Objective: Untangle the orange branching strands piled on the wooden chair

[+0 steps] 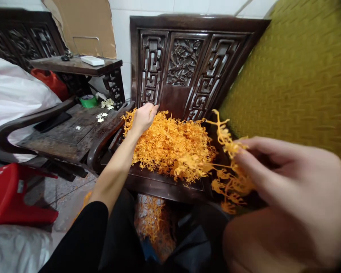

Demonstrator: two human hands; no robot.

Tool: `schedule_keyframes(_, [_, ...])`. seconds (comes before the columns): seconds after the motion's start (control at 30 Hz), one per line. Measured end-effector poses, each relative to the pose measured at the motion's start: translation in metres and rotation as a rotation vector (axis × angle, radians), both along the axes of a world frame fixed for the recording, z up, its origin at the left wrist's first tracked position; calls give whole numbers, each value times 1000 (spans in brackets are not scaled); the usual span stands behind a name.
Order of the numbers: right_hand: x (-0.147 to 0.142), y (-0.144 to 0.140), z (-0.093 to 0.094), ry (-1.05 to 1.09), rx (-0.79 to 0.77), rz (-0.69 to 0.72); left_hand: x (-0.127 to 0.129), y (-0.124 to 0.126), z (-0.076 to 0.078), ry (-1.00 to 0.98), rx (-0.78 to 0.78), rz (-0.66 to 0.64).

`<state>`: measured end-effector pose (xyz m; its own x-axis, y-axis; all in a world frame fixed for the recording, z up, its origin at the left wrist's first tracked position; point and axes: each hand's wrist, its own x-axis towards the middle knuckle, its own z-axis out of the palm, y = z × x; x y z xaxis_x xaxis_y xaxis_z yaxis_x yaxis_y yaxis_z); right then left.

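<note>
A big heap of orange plastic flower pieces, thin-stemmed with branching ends, covers the seat of a dark carved wooden chair. My left hand is over the heap's back left part, fingers curled in; what they hold, if anything, is hidden. Close to the camera on the right, my right hand pinches a cluster of orange flower pieces between thumb and fingers. More of the cluster dangles below the fingertips, and a thin stem stretches from it towards the heap. Part of it is blurred.
Left of the chair stands a wooden armchair with green tape and small pale flower pieces. A red stool is at lower left. Orange bits lie below the seat. A yellow-green textured surface rises on the right.
</note>
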<state>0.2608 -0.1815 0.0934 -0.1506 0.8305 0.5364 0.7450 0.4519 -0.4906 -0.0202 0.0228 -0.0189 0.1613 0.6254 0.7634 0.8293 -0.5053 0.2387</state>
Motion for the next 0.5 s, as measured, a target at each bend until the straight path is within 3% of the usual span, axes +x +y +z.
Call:
schedule_keyframes(0.07, [3, 2, 1, 33, -66, -46, 13, -11, 13, -38, 10, -106])
schedule_keyframes(0.2, [-8, 17, -7, 157, -176, 15, 45, -39, 42, -143, -32, -344])
schedule_keyframes(0.3, [-15, 25, -13, 276, -145, 53, 51, -53, 57, -322, -152, -426])
schedule_keyframes(0.4, [-16, 32, -19, 318, -98, 94, 52, -63, 65, -527, -370, -504])
schedule_keyframes(0.5, [-18, 40, -25, 265, 54, 52, 56, -72, 69, -605, -530, -572])
